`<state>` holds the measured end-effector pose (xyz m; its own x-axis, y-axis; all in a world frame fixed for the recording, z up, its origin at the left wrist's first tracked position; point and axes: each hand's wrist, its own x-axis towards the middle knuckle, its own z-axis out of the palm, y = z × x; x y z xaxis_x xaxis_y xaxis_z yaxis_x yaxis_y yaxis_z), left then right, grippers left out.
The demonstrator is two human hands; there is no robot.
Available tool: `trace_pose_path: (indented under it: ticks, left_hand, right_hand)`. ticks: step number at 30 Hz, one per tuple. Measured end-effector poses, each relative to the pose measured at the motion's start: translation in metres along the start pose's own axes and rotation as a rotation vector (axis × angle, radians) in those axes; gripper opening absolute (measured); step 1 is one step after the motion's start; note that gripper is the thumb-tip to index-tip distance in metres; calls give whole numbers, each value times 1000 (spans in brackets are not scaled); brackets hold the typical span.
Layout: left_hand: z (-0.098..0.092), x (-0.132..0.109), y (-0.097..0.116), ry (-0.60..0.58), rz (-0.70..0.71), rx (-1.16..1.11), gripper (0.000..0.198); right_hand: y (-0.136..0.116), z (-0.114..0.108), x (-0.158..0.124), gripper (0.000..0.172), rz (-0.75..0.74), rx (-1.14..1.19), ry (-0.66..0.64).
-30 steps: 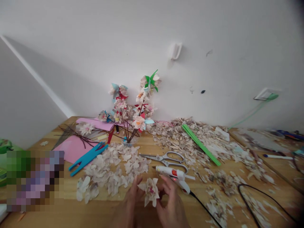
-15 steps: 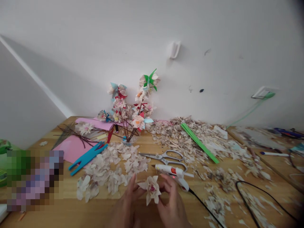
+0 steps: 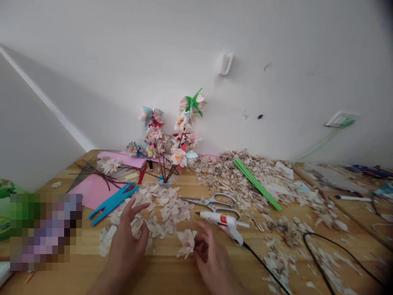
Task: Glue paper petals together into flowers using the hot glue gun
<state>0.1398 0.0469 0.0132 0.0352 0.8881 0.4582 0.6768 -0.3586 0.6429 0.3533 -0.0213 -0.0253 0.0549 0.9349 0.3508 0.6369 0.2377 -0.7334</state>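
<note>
Your left hand (image 3: 126,242) is no longer sharing the paper flower (image 3: 186,241). It is spreading its fingers open over the loose petals (image 3: 164,209), left of centre in the lower frame. Your right hand (image 3: 213,262) alone is pinching the flower's edge, resting it on the table (image 3: 167,275) at lower centre, down-left of the glue gun (image 3: 225,223). The flower-building seems to be pausing for another petal.
</note>
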Motion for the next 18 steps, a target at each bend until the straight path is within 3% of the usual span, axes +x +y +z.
trace_pose_path:
  ticks: [10, 18]
  left_hand:
    - [0, 5, -9, 6, -28, 37, 63]
    - [-1, 6, -9, -5, -69, 23, 60]
  right_hand:
    - [-3, 3, -1, 61, 5, -41, -111]
    - [0, 0, -2, 65, 67, 78, -193]
